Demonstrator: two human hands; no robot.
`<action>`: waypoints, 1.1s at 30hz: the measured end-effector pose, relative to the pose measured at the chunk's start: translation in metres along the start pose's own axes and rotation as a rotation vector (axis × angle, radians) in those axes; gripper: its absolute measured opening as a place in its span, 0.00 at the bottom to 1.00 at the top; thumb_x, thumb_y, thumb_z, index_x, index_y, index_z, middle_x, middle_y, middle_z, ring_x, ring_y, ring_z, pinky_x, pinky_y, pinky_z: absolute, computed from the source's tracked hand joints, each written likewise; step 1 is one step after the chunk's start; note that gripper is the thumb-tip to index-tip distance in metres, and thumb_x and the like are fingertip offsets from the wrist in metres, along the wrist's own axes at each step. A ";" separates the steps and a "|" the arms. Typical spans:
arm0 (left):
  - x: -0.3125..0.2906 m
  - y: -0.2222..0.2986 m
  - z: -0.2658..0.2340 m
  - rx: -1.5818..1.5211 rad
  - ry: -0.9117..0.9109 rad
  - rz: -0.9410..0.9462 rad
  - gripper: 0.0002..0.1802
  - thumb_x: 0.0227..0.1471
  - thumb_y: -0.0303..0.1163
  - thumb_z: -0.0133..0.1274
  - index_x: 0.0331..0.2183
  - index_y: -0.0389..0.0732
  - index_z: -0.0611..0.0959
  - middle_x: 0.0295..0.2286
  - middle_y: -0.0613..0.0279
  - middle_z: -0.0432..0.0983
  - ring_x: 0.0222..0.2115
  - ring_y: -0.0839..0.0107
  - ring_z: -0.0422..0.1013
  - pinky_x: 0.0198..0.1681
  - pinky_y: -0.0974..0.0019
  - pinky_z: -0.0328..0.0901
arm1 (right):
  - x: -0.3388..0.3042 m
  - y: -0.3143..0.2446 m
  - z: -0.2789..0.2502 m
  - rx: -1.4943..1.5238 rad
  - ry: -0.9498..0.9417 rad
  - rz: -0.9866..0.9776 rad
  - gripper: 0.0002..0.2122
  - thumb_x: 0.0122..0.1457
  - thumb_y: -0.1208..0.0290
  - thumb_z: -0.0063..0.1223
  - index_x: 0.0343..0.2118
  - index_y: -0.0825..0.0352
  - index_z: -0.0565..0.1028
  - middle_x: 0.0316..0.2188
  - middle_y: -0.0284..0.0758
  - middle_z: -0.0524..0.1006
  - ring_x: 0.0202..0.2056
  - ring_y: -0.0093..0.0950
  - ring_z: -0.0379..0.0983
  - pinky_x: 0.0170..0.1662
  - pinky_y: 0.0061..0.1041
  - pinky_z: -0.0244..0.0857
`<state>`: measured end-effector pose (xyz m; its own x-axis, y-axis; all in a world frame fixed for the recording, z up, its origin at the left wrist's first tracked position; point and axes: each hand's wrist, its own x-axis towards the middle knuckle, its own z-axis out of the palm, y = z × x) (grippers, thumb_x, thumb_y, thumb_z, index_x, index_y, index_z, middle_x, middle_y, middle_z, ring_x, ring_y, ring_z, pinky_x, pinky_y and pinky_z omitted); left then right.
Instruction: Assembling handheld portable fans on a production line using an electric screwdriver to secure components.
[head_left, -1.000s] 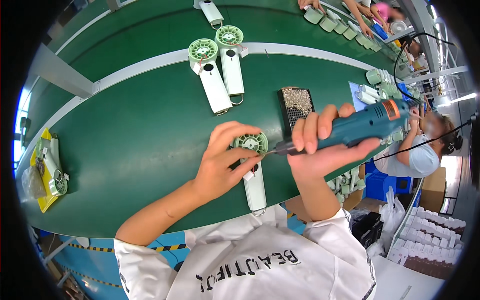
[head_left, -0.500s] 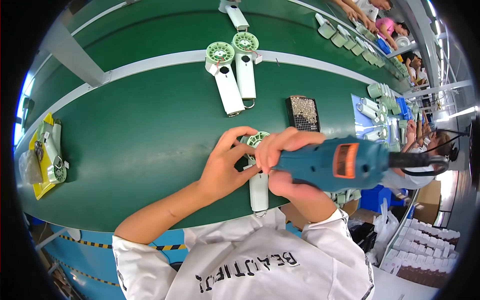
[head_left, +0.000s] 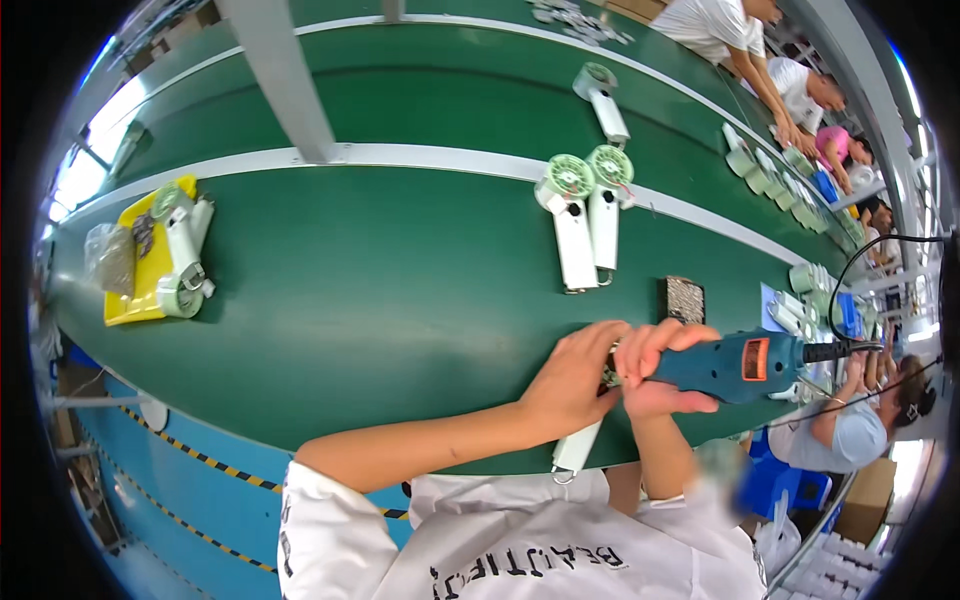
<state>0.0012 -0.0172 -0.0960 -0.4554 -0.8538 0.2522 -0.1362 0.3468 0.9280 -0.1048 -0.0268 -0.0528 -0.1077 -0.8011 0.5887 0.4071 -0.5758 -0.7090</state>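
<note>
Our right hand (head_left: 655,372) grips the electric screwdriver (head_left: 715,370); our left hand (head_left: 568,385) cups the head of the handheld fan (head_left: 577,448) at the bench's (head_left: 400,340) near edge, its hold hidden. We're probably driving a screw; next calls for steady alignment.

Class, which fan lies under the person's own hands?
The fan nearest the person: left hand and right hand largely hide its head, unlike the paired fans.

Yellow plastic tray (head_left: 150,270): at far left, beside clear plastic bag (head_left: 110,258)
Blue floor (head_left: 180,515): marked with black-and-yellow striped tape (head_left: 200,452)
Co-worker in pale blue top (head_left: 845,430): at right
</note>
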 end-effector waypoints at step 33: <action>0.069 -0.025 -0.234 0.807 0.838 0.071 0.38 0.42 0.39 0.63 0.52 0.33 0.68 0.50 0.41 0.67 0.51 0.47 0.65 0.53 0.53 0.63 | -0.060 -0.071 -0.055 -0.026 0.503 -0.023 0.28 0.60 0.36 0.37 0.37 0.63 0.63 0.18 0.29 0.61 0.11 0.18 0.53 0.12 0.15 0.47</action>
<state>0.1794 -0.1756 -0.0372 0.1987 -0.7071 0.6787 -0.7913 0.2928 0.5367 -0.1769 0.0533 -0.0592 -0.5429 -0.7637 0.3493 0.3770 -0.5933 -0.7113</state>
